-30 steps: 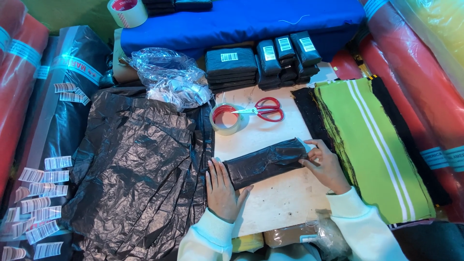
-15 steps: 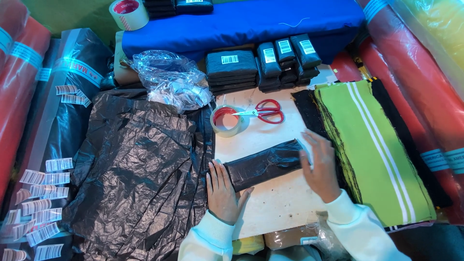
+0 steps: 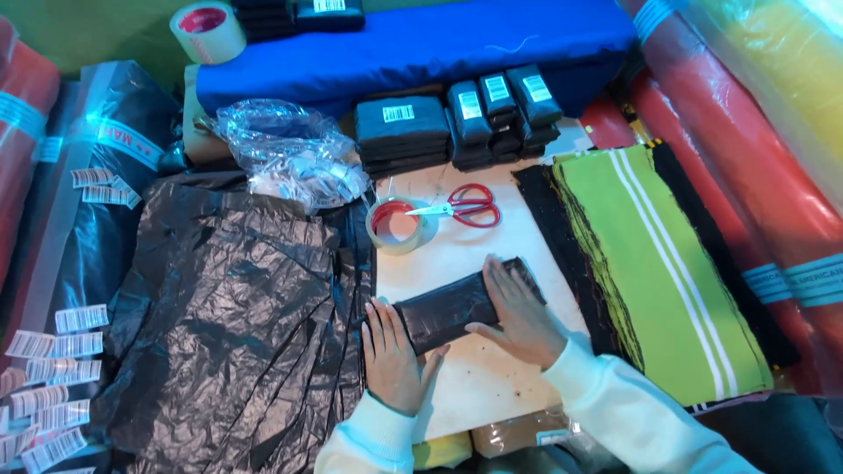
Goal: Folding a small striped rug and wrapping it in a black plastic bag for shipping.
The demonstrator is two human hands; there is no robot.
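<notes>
Your right hand point(image 3: 520, 318), a moment ago at bundle's far end, now lies flat over black plastic-wrapped bundle point(image 3: 448, 309) on white worktop point(image 3: 492, 241), fingers extended, pressing wrap down; fold likely closing. Your left hand point(image 3: 392, 349) open, palm bracing near end. Tape roll point(image 3: 399, 225), scissors point(image 3: 464, 207) just beyond

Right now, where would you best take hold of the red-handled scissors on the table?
By the red loop handles of the scissors, coming from the right. They lie flat with the handles pointing right onto bare white table, while the blade tips point left and rest over the tape roll, so that end is crowded and sharp.
</notes>
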